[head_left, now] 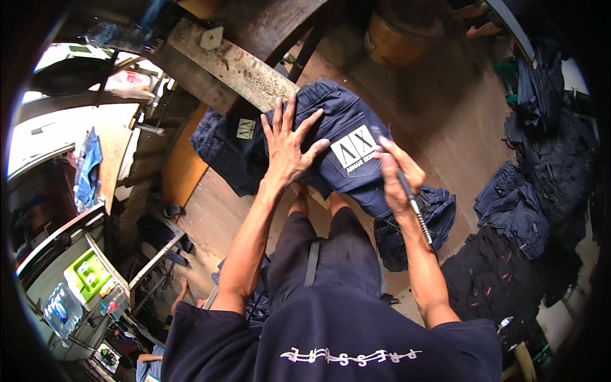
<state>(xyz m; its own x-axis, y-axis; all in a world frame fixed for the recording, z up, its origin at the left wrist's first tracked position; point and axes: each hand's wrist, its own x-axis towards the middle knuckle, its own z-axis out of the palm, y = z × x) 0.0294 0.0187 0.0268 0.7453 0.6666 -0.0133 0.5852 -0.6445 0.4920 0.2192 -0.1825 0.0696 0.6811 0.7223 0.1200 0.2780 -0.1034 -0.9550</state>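
Observation:
A dark navy denim garment (pixel 324 102) with a stitched patch pocket is draped over the end of a worn wooden board (pixel 248 73). My left hand (pixel 291 143) lies on it with fingers spread, pressing the cloth against the board. A white block-shaped print (pixel 354 150) covers the pocket. At the pocket's right edge my right hand (pixel 401 177) is closed around a slim black pen-like tool (pixel 415 210) with a ribbed silver end. Its other end is blurred and partly hidden by my fingers. Left of my left hand hangs more navy cloth (pixel 219 143) with a small pale label (pixel 245 128).
Dark garments lie heaped on the floor at right (pixel 515 207), and one dark bundle (pixel 417 226) rests beside my right forearm. A round brown container (pixel 404 35) stands beyond the board. At lower left are a green tray (pixel 87 275) and a plastic bottle (pixel 62 312).

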